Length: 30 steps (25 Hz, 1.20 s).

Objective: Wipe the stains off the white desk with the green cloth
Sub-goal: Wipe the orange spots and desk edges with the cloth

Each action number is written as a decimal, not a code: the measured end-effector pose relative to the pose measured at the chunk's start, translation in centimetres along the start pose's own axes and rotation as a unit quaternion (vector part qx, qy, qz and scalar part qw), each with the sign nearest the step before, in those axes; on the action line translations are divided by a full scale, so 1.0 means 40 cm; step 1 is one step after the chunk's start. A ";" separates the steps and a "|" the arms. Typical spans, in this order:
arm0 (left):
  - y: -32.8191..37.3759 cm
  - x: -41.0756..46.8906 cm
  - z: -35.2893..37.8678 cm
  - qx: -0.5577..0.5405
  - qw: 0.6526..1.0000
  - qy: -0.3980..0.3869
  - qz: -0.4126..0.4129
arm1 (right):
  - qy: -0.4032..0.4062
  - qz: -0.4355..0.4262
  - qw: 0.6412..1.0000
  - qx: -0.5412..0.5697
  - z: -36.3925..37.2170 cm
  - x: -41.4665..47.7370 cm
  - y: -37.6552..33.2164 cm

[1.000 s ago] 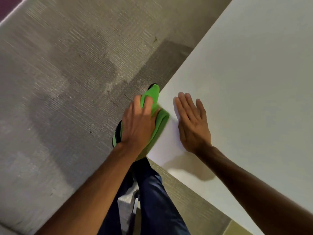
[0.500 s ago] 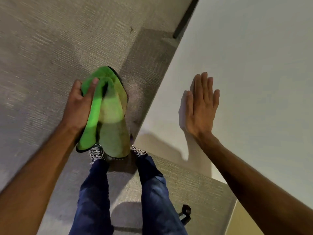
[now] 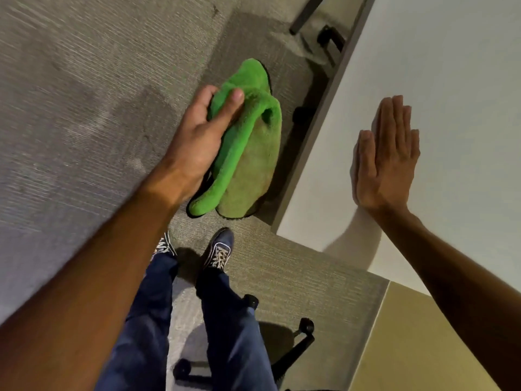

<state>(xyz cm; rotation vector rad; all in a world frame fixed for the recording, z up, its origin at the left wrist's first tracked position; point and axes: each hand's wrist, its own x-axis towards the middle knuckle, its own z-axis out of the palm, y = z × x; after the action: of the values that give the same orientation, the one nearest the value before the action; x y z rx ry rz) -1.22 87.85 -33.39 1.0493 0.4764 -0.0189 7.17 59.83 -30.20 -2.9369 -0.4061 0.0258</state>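
Note:
My left hand (image 3: 197, 142) grips the folded green cloth (image 3: 251, 153) and holds it in the air over the carpet, left of the desk and clear of its edge. The cloth hangs down from my fingers, its underside a duller yellow-green. The white desk (image 3: 456, 66) fills the right side of the view, with its near corner at the lower middle. My right hand (image 3: 386, 156) lies flat, palm down, on the desk close to that corner, fingers together and holding nothing. I see no stains on the visible desk surface.
Grey carpet (image 3: 84, 108) covers the floor on the left. My legs in blue trousers and dark sneakers (image 3: 220, 249) stand below the cloth. A black chair base with castors (image 3: 298, 342) sits by my feet. A dark desk leg (image 3: 307, 12) shows at the top.
My left hand took the cloth off the desk's edge and out over the carpet, and now holds it nearer the desk. My right hand stays flat on the desk.

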 end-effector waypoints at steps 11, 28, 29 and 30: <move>-0.090 -0.170 0.123 0.089 0.986 -0.138 -0.008 | 0.015 0.011 1.000 0.003 -0.010 -0.003 -0.003; 0.045 0.151 0.323 0.252 0.964 -0.019 0.084 | 0.031 -0.004 1.000 -0.003 -0.001 -0.001 0.008; 0.051 0.174 0.330 0.261 0.961 -0.021 0.089 | 0.031 -0.005 0.999 0.001 -0.001 -0.001 0.007; 0.049 0.179 0.330 0.262 0.961 -0.026 0.089 | 0.031 -0.005 1.000 0.003 -0.002 0.000 0.007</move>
<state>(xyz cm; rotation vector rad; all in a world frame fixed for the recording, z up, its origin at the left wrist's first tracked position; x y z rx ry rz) 10.54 79.30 -29.17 1.6065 0.3317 -0.0124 7.23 59.56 -30.15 -2.9207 -0.4107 -0.0644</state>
